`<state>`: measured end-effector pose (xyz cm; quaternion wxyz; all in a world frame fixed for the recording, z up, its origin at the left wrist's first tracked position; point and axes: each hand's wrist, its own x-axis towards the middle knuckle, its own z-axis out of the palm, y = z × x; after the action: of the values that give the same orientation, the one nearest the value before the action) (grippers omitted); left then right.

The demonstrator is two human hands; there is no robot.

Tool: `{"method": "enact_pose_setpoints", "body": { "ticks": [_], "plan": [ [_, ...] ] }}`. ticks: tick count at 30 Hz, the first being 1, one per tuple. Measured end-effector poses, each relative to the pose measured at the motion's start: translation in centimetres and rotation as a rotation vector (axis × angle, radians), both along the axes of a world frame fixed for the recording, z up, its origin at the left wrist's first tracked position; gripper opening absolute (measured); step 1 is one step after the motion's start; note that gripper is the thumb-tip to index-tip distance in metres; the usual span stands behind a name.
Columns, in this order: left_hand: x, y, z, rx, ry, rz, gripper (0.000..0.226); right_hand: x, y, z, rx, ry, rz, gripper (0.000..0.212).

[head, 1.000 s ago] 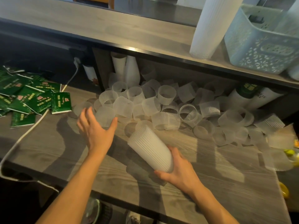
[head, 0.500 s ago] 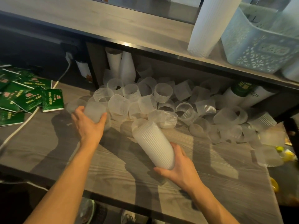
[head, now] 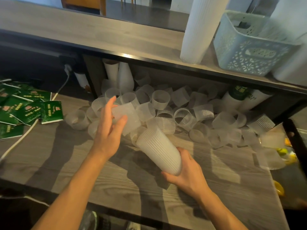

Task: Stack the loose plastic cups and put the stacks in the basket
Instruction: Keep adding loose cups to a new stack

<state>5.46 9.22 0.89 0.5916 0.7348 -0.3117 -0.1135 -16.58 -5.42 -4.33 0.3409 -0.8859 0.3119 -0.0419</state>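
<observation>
Translucent ribbed plastic cup (head: 126, 117) is grasped in the left hand (head: 108, 130) grip above the cup stack (head: 160, 150), whose base the right hand (head: 186, 173) grip clasps.

Frosted ribbed plastic cups (head: 160, 98), matt woodgrain counter (head: 116, 176).

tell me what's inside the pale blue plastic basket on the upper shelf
Nothing can be made out inside the pale blue perforated plastic basket: only its inner walls show near the rim. Its floor is hidden by the front wall.

Both hands (head: 108, 130) (head: 186, 173) curled (arms extended)
</observation>
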Motion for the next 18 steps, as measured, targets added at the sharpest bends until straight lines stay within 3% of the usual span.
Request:
{"method": "enact_pose_setpoints", "body": {
  "ticks": [6, 13, 18],
  "plan": [
    [-1.5, -1.4, 1.4, 0.084, -0.053, -0.236, 0.070, -1.1, -1.1, 0.6, -0.005, -0.037, -0.024, 0.082],
    [-2.5, -2.9, 1.9, 0.245, -0.131, -0.376, 0.061, -1.6, -1.4, 0.9, -0.074, -0.032, 0.044, 0.084],
    [-5.0, -3.2, 0.6, 0.327, -0.093, -0.483, 0.075, -1.7, -1.3, 0.4, -0.033, -0.048, 0.035, 0.083]
  ]
}}
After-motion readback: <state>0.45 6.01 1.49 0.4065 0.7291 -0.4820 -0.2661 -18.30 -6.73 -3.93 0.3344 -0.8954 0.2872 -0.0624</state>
